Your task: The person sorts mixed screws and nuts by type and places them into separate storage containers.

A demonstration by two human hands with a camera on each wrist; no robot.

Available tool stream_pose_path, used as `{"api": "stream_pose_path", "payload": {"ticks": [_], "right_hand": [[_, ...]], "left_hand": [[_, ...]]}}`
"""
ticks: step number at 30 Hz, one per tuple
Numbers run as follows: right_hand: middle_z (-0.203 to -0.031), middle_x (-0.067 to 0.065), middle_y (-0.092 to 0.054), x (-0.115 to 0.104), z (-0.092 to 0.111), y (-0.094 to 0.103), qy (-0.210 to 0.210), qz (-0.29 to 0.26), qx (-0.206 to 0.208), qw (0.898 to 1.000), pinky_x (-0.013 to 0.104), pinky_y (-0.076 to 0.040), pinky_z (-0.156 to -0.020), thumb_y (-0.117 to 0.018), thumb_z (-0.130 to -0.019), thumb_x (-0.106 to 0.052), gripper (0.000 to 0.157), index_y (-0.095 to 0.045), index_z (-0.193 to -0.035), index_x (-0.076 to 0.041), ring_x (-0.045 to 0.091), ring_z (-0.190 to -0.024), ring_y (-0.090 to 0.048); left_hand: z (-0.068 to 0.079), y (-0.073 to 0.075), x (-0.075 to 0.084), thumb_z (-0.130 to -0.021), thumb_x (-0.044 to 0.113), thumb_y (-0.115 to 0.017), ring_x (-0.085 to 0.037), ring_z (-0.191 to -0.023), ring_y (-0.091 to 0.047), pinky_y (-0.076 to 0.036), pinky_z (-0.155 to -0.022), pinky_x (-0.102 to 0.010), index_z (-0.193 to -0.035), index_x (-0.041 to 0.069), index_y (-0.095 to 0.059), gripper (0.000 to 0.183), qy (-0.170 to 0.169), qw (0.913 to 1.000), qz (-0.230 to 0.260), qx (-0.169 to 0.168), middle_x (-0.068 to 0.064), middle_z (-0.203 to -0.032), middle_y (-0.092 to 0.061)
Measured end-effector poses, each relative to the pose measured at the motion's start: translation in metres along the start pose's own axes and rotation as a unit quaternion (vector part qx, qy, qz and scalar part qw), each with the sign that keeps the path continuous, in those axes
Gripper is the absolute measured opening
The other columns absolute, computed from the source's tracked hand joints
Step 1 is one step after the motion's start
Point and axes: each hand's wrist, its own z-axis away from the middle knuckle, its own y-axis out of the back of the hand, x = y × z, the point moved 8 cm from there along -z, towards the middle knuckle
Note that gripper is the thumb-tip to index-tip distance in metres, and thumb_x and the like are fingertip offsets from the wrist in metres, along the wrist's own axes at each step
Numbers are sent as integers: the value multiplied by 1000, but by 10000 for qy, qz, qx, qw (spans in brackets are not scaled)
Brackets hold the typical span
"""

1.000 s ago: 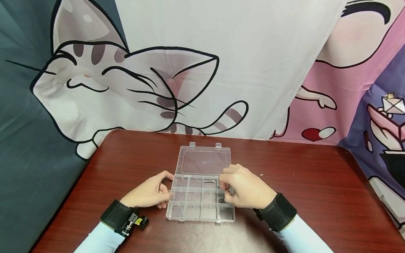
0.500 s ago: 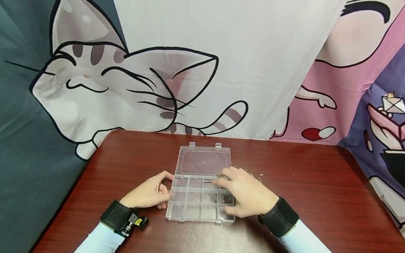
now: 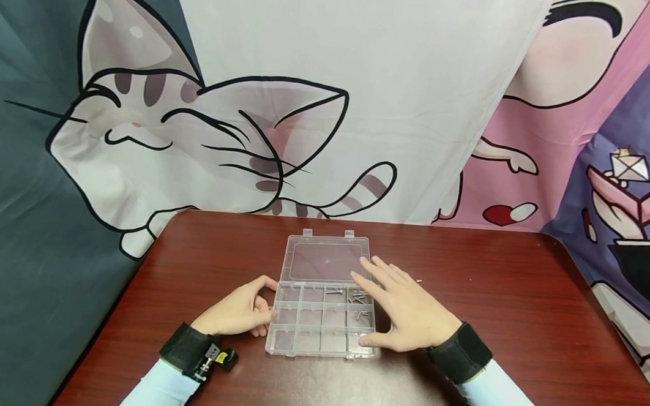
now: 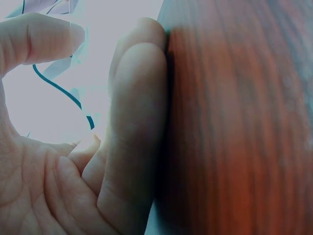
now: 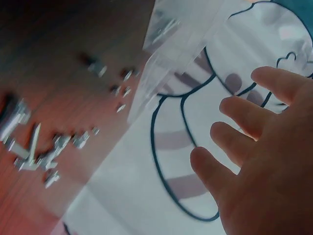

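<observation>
A clear plastic compartment box (image 3: 311,316) lies on the table, its lid (image 3: 330,258) laid back behind it. Small metal screws (image 3: 357,298) sit in the rear right compartment. A longer screw (image 3: 334,292) lies in the compartment to the left of that, and a few small pieces (image 3: 362,315) in the one in front. My left hand (image 3: 237,306) rests against the left side of the box, thumb and forefinger touching its edge. Over the right side of the box, my right hand (image 3: 410,308) is spread, fingers extended, with nothing held.
Loose metal screws (image 5: 49,156) lie scattered on the wooden table (image 3: 207,246) to the right of the box, mostly hidden behind the right hand in the head view. A printed cat curtain (image 3: 420,79) hangs behind the table.
My right hand was bent down into the rear right compartment. It has lifted and drawn back to the right, fingers spreading, so the screws inside now show. My left hand has stayed put.
</observation>
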Motion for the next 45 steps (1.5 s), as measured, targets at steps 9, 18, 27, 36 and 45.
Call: {"api": "stream_pose_path", "payload": {"ticks": [9,18,27,36,45], "right_hand": [[-162,11,-30,39,13,8,-455,-140,371,9982,56,-27,-114,-61,-79,-72,99,-40,-154,-11,35,-148,-25],[-154,15,-41,68,20,2,-832,-319,369,9953,56,-31,-112,-59,-83,-69,90,-48,-148,-8,36,-144,-34],[-121,8,-61,84,19,-5,-968,52,528,9939,48,-45,-97,-72,-82,-42,55,-67,-124,-6,24,-112,-57],[-80,-2,-55,79,12,-6,-575,684,907,9919,40,-48,-65,-73,-77,-10,16,-77,-93,-10,19,-70,-58],[-76,-2,-55,70,5,-13,-372,605,732,9948,33,-51,-62,-65,-76,3,18,-73,-74,-13,15,-64,-57]], "left_hand": [[-1,-1,0,-91,22,-67,-25,-60,-67,-57,-57,-38,-135,5,-43,53,-28,10000,19,-32,-8,-66,-63],[-1,0,2,-91,21,-66,-24,-60,-67,-57,-57,-38,-136,5,-43,53,-33,10000,-15,-15,-9,-67,-64],[-1,-2,3,-91,22,-66,-25,-59,-67,-57,-57,-38,-136,5,-42,54,-68,10000,11,-22,-9,-66,-63],[0,0,1,-91,26,-67,-25,-60,-67,-57,-57,-38,-137,5,-43,56,-37,10000,-26,-15,-8,-67,-64],[0,0,0,-92,27,-66,-25,-61,-67,-57,-57,-38,-138,4,-42,57,-19,10000,12,-39,-8,-68,-64]]}}
